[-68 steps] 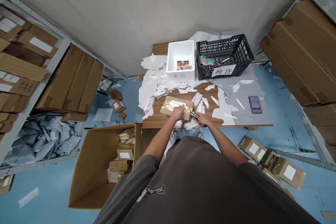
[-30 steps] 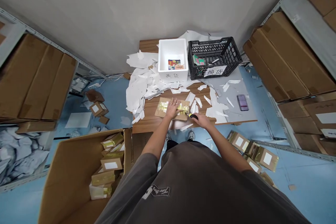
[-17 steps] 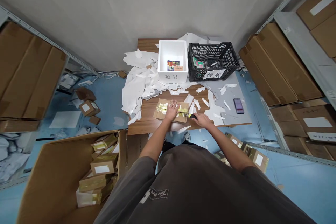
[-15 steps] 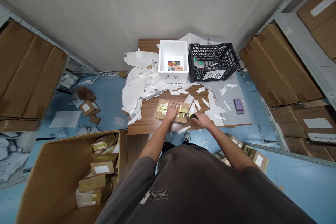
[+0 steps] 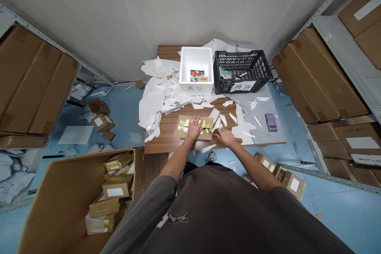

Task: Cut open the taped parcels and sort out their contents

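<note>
One gold-taped cardboard parcel [image 5: 181, 127]

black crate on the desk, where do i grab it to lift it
Come from above and take the black crate by its top rim, at the right-hand end and along the front long side. It's open-topped, so the rim is easy to reach, while the left end sits close beside the white foam box, leaving little room for fingers.

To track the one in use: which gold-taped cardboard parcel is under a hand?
The parcel on the wooden table under the left hand; others lie in the carton or on the floor.
</note>
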Tool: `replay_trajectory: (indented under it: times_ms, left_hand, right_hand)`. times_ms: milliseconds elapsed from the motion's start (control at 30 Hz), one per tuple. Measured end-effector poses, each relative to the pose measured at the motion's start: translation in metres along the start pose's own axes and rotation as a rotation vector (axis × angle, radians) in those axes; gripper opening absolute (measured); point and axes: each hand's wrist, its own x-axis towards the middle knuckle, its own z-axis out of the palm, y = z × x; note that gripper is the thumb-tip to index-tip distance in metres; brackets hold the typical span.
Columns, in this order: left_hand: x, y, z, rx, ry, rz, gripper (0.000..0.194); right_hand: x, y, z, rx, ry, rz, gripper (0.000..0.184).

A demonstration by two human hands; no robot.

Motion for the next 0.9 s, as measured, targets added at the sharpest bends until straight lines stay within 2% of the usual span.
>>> replay_trajectory:
  times_ms: [333,533,667,833,900]
  left_hand:
    - [-0.003,0.001,0.002,0.052,0.006,-0.006,0.059]
    - [-0.005,0.012,0.006,0.051,0.007,-0.055,0.068]
    - [-0.005,0.014,0.008,0.040,0.005,-0.070,0.074]
    - [-0.003,0.013,0.009,0.036,0.017,-0.117,0.069]
    - [-0.003,0.014,0.009,0.032,0.011,-0.122,0.069]
  right_hand:
    - [-0.001,-0.017,0.008,0.053,0.002,0.086,0.045]
    - [-0.017,-0.003,0.015,0.048,0.046,0.150,0.050]
    - [-0.014,-0.001,0.006,0.062,0.024,0.143,0.047]
    - [0.007,-0.025,-0.008,0.022,0.011,0.116,0.041]
    - [0.008,-0.027,-0.008,0.010,0.014,0.115,0.040]
